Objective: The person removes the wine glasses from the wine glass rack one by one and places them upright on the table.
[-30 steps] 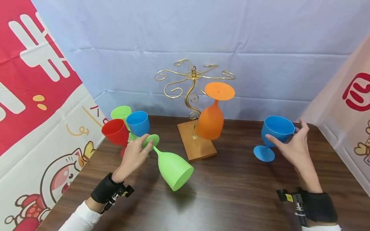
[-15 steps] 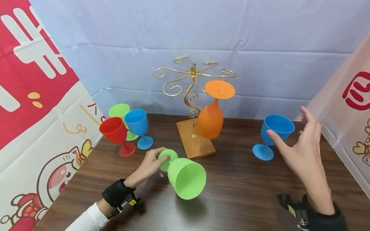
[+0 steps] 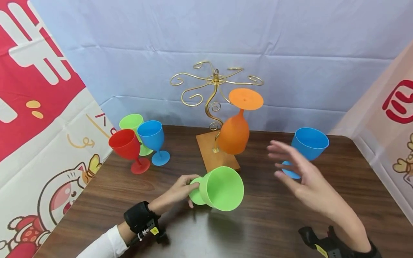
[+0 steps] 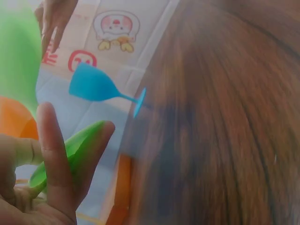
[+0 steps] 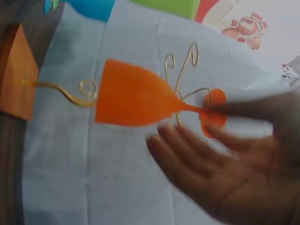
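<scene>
My left hand (image 3: 181, 190) grips a light green goblet (image 3: 224, 189) by its round foot, with the bowl's mouth tipped toward the head camera. In the left wrist view the fingers (image 4: 55, 154) lie around the green foot. My right hand (image 3: 304, 179) is in the air with fingers extended and holds nothing; it partly covers the blue goblet (image 3: 309, 143) standing on the right. An orange goblet (image 3: 234, 134) hangs upside down by its foot from a gold wire stand (image 3: 215, 80), between the two hands. In the right wrist view the right hand (image 5: 225, 164) appears blurred.
On the left, a red goblet (image 3: 126, 145), a second blue goblet (image 3: 151, 134) and another green goblet (image 3: 131, 122) stand upright close together. The gold stand rises from a wooden base (image 3: 206, 150). Cloth walls (image 3: 155, 32) surround the brown wood-grain table (image 3: 267, 222).
My left hand has carried the green goblet rightward, away from the group, turning its mouth toward the head camera. My right hand has let go of the right blue goblet and moved left.
</scene>
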`<act>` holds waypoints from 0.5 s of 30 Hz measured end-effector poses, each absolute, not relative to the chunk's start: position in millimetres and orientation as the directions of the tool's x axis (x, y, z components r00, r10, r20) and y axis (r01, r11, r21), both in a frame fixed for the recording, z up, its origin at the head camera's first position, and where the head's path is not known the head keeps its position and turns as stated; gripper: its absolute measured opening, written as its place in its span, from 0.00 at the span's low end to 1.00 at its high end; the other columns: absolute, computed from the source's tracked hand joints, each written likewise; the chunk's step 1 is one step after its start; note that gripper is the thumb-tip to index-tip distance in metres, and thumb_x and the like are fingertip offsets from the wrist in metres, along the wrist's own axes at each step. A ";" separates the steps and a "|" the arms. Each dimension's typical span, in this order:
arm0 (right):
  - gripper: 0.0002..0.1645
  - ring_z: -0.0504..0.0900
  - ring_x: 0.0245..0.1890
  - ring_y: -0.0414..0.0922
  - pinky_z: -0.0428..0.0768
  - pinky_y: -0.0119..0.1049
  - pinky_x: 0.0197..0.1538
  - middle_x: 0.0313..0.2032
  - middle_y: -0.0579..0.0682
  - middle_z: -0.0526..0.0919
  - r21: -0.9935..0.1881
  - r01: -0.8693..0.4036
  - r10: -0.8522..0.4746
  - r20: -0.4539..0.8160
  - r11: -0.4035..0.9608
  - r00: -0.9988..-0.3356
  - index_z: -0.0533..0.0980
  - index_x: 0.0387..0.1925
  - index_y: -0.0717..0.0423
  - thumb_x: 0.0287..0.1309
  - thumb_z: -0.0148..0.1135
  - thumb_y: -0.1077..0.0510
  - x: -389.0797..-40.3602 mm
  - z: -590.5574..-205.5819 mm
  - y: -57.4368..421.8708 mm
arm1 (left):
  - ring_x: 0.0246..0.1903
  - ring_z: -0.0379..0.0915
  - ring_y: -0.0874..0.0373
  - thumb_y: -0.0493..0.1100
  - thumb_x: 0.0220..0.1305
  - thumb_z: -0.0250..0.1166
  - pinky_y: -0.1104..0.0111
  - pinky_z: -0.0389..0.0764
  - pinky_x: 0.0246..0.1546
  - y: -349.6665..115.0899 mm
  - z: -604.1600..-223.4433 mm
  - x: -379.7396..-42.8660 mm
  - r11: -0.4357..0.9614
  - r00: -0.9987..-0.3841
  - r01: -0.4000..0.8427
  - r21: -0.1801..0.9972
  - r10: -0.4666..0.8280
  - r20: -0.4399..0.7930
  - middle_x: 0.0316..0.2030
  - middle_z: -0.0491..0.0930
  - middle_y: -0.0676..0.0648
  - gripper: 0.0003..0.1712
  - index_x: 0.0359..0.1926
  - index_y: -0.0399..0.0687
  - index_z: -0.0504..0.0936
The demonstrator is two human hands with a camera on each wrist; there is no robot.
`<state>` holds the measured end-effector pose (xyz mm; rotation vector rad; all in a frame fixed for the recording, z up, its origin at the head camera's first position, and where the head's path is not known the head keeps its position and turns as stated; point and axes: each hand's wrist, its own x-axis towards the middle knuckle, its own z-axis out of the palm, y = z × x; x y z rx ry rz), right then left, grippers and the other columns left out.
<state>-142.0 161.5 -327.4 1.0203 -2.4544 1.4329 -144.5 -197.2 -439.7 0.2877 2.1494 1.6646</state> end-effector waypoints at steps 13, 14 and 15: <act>0.67 0.67 0.72 0.36 0.71 0.34 0.70 0.73 0.45 0.66 -0.852 -0.486 -0.801 0.148 0.195 -0.580 0.43 0.82 0.38 0.54 0.78 0.57 -133.5 -337.5 139.3 | 0.26 0.81 0.63 0.40 0.72 0.56 0.72 0.82 0.18 -176.1 -441.7 -138.8 0.286 -0.846 -0.117 0.951 0.472 -0.246 0.32 0.85 0.50 0.19 0.59 0.39 0.82; 0.69 0.66 0.72 0.36 0.71 0.34 0.70 0.73 0.45 0.66 -0.859 -0.474 -0.803 0.140 0.193 -0.580 0.41 0.82 0.37 0.52 0.79 0.57 -133.1 -338.3 138.5 | 0.26 0.81 0.62 0.40 0.72 0.56 0.72 0.82 0.18 -175.6 -442.3 -138.4 0.283 -0.844 -0.115 0.952 0.478 -0.244 0.32 0.86 0.50 0.19 0.58 0.39 0.82; 0.71 0.65 0.73 0.35 0.71 0.34 0.70 0.74 0.44 0.65 -0.863 -0.466 -0.803 0.133 0.193 -0.580 0.40 0.82 0.37 0.51 0.80 0.58 -132.6 -339.1 137.7 | 0.26 0.82 0.63 0.40 0.71 0.55 0.72 0.82 0.18 -175.1 -442.6 -138.1 0.281 -0.841 -0.111 0.953 0.485 -0.241 0.32 0.86 0.49 0.19 0.58 0.38 0.82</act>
